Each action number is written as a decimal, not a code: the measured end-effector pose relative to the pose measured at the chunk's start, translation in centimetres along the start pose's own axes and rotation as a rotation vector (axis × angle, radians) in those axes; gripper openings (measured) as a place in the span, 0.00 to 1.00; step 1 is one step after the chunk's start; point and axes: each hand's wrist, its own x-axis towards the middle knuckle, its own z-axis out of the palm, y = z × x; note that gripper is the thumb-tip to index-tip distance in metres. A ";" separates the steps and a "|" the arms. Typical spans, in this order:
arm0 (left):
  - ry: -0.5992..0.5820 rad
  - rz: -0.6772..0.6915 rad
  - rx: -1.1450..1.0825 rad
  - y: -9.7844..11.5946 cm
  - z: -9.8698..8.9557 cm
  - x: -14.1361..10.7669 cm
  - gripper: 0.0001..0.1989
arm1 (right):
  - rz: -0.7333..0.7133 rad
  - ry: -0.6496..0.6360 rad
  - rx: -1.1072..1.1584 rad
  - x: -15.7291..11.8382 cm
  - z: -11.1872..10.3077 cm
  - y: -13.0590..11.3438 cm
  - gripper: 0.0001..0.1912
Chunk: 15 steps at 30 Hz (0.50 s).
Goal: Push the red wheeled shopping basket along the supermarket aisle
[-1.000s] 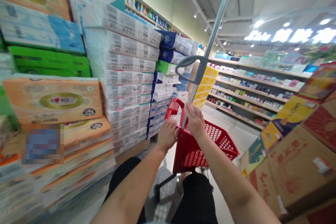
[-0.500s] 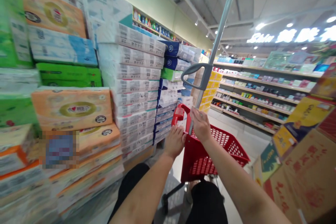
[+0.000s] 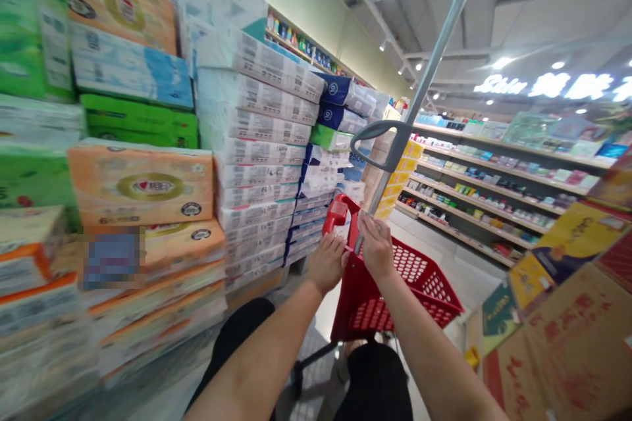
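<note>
"Currently, cart [image 3: 356, 306] position?"
"On pale floor [image 3: 447, 245], between packs [image 3: 145, 185] and cartons [image 3: 575, 342]; shelves [image 3: 486, 200] beyond."
"Hands?"
"Apart: left hand [image 3: 327, 262] on cart rim, right hand [image 3: 376, 250] against pole [image 3: 438, 59]; finger closure indeterminable."

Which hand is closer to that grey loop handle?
Right. The right hand is at the metal pole, below the grey loop handle; the left hand is lower, beside the red cart.
</note>
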 end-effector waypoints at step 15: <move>-0.043 -0.019 -0.006 -0.5 0.5 0.3 0.17 | 0.008 -0.266 -0.011 -5.5 0.7 -2.0 0.17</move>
